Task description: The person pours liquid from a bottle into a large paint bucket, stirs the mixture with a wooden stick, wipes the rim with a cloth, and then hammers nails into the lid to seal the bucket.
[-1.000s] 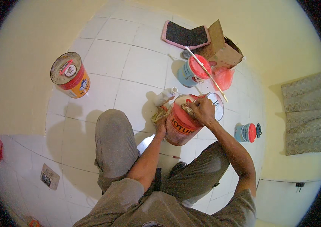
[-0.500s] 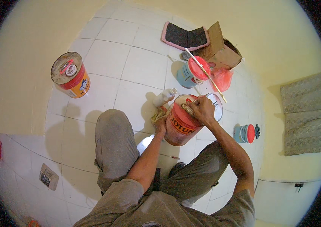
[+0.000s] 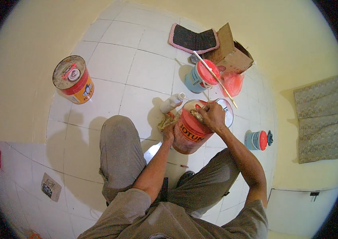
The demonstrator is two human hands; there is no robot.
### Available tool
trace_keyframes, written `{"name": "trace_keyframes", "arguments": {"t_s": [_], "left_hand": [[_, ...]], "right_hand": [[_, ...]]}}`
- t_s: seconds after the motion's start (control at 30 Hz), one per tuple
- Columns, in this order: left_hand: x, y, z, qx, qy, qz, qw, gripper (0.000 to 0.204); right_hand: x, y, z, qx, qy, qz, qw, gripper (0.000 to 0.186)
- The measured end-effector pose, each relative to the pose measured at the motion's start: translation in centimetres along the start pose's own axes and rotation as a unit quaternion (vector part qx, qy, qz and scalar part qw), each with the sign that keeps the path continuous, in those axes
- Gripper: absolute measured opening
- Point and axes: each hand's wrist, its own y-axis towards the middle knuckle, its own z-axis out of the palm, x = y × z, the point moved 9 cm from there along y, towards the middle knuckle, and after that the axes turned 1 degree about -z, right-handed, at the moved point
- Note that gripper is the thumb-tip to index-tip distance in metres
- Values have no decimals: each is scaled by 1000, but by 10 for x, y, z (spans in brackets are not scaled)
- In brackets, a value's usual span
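Note:
A red paint pail (image 3: 188, 143) stands tilted on the tiled floor between my knees, its top facing away from me. At its left side my left hand (image 3: 169, 130) is closed on a crumpled yellowish cloth (image 3: 168, 120), which lies against the pail. My right hand (image 3: 212, 115) reaches over the pail's top rim, fingers pinched together. Something small and pale shows under those fingers, too hidden to name. A white bottle (image 3: 171, 102) leans just beyond the cloth. Past my right hand, a round white lid (image 3: 227, 112) lies partly hidden behind the pail.
A blue bucket (image 3: 194, 81) with a red lid and a long stick (image 3: 218, 79) across it stands farther off. Behind are a red plastic bag (image 3: 233, 84), a cardboard box (image 3: 234, 59) and a dark mat (image 3: 194, 40). Another pail (image 3: 77, 89) stands left, a small bucket (image 3: 253, 140) right.
Both hands keep nearly the same places on the pail. My right hand's fingers shift very slightly at the rim, and the whole view slides a little left.

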Motion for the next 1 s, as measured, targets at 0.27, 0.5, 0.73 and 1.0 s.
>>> {"name": "trace_keyframes", "arguments": {"t_s": [0.27,0.5,0.73,1.0], "left_hand": [[2,-3,-7,-43,-20,-18,999,48],[-6,-15,6,-38,-67,-58,995,48],[5,-13,18,-19,-43,-82,995,44],[20,-11,13,-37,-38,-55,997,41]], "right_hand": [[1,2,3,10,5,13,1000,57],[-11,-4,5,30,-8,27,999,57],[-17,-8,0,49,-9,48,998,59],[-16,-8,7,71,-14,58,996,58]]}}
